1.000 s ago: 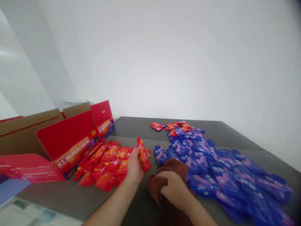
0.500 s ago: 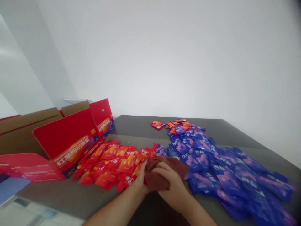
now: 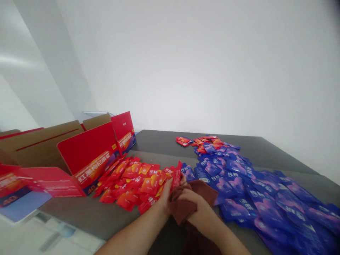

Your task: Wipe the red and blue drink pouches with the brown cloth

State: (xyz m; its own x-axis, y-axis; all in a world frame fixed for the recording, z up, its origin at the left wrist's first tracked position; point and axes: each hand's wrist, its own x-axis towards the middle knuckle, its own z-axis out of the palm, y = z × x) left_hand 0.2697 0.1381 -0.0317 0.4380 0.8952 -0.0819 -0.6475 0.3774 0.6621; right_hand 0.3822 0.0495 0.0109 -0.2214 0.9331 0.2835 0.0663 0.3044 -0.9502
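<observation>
Slim, glossy red film sachet [image 3: 176, 176] in my left hand [image 3: 165, 195], soft brown fabric cloth [image 3: 183, 209] bunched in my right hand [image 3: 197, 209].
Left fingers clamped on sachet, right fingers gripping cloth – hands together over dark grey flat-topped bench [image 3: 156, 142]. Sachet just up-left of right fingers, left hand nearer; long axis points up and away, top leaning slightly right – lower end hidden by cloth.

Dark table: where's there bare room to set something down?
Free: behind the red sachets, between red carton and small far stack; also in front of them, left of the left forearm. Crowded: near right, under blue packets.
</observation>
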